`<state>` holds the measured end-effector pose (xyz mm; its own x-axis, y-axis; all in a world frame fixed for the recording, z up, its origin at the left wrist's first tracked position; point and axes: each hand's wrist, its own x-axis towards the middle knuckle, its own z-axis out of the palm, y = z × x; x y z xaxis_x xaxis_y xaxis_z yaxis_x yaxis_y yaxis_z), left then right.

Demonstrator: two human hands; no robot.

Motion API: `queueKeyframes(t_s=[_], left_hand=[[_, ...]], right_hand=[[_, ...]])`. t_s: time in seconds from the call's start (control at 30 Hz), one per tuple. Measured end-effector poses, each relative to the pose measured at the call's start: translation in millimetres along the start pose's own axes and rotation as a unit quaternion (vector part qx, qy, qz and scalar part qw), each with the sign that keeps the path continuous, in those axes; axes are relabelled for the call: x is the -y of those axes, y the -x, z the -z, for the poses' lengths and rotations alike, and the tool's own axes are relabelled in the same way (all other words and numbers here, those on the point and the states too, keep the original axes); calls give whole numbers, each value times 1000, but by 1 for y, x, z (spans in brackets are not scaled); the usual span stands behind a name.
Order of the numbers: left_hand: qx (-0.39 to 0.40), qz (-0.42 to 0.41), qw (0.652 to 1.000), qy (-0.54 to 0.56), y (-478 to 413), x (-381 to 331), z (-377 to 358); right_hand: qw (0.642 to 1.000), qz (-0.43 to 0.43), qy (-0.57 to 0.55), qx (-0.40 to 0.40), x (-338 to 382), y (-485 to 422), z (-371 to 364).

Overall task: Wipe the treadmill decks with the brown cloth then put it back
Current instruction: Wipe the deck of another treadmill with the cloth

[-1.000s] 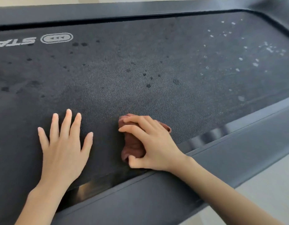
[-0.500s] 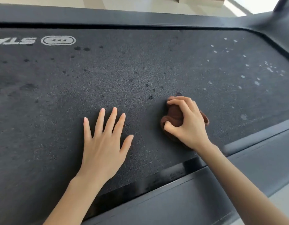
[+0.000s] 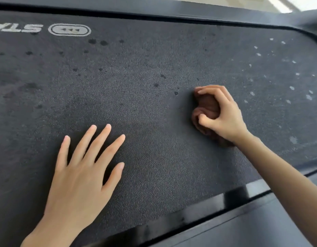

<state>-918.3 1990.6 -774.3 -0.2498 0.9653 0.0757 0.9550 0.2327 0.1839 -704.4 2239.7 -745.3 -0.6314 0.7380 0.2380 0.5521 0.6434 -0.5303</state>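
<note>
Now the right hand (image 3: 223,116) grips the bunched cloth (image 3: 206,104), fingers and thumb curled round it, and presses it onto the deck (image 3: 154,107) right of centre. The left hand (image 3: 79,175) lies flat on the deck, fingers spread, holding nothing.

The risk, as I judge it, is that a cloth bunched this tight touches only a narrow strip. Strokes could then skip the dark spots (image 3: 96,41) towards the far edge and the pale flecks (image 3: 291,87) to the right, or merely smear them. The braced left hand could also leave its own prints on the surface.

As for writing, pale upside-down letters (image 3: 30,28) show "ST" before the frame edge cuts them off. Beside them is an oval badge (image 3: 69,29) with small arrowheads.
</note>
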Motion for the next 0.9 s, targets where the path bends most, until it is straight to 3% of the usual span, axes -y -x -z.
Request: queueKeyframes(t_s=[0.1, 0.2, 0.5, 0.57, 0.77, 0.9], left_hand=[[-1, 1, 1000, 0, 1, 1, 0], [-1, 0, 1000, -1, 2, 0, 1], [13, 5, 1000, 16, 2, 1, 3], [16, 5, 1000, 25, 1, 2, 5], [15, 15, 999, 36, 2, 1, 6], [19, 46, 998, 46, 1, 1, 9]], right_hand=[[996, -61, 38, -54, -3, -23, -5], [996, -59, 34, -59, 11, -12, -10], [988, 146, -15, 55, 67, 51, -38], [990, 129, -29, 39, 58, 29, -35], [995, -67, 35, -59, 39, -57, -43], [999, -23, 40, -29, 65, -39, -55]])
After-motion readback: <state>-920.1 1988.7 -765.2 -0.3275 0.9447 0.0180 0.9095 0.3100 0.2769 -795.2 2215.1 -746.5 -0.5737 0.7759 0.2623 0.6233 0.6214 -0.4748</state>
